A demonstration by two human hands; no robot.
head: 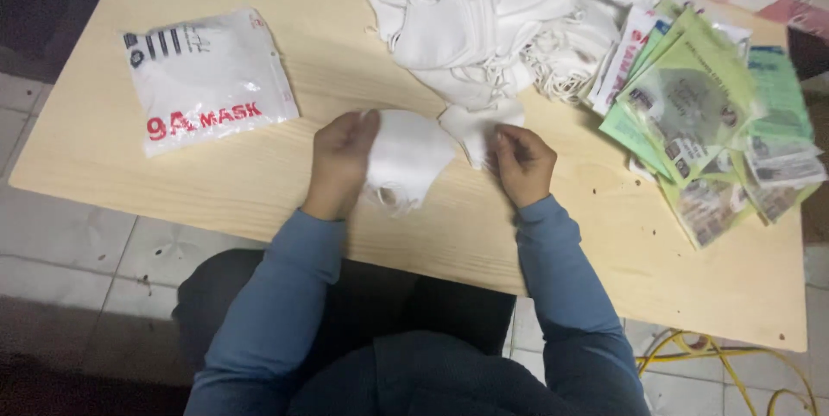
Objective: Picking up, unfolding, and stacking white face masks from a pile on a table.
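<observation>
Packaging first: a sealed white mask packet (207,79) is lying in the upper left of the frame, well apart from the hands. Moving right, the left hand (342,157) is pinching the left edge of a white folded mask (406,157) at frame centre, its long axis running roughly left to right, ear loops hanging toward the table's (216,183) near edge. The right hand (522,161) is gripping a second mask piece (475,127) just beside it. Further right, green printed sleeves (699,114) are fanning out below a heap of loose masks (492,19).

Left hand (344,153) and right hand (522,160) hold a white mask (406,157) over desk (259,183) (mask pile (492,19) behind).
</observation>
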